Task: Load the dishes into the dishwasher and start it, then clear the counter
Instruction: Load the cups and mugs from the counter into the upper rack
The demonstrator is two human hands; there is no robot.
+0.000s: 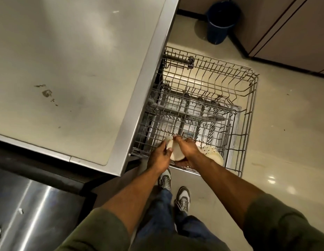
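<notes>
1. Hands meet over the near corner of the pulled-out grey wire dishwasher rack [248, 113]: our left hand [158, 157] and right hand [187, 151] both curl around a small cream-white ceramic bowl [175, 151], tilted on its side between them.
2. Our left fingers wrap its left edge; our right fingers close over the top and right side.
3. We hold the bowl just above the rack's front tines, next to a speckled cream plate [212, 153] already lying in the same corner, to the right of our right hand.
4. We see a second, lower wire rack [193, 113] beneath the upper one.
5. Left of the racks lies the stained steel counter [67, 69].
6. On the floor beyond stands a dark blue plastic bin [221, 22].
</notes>
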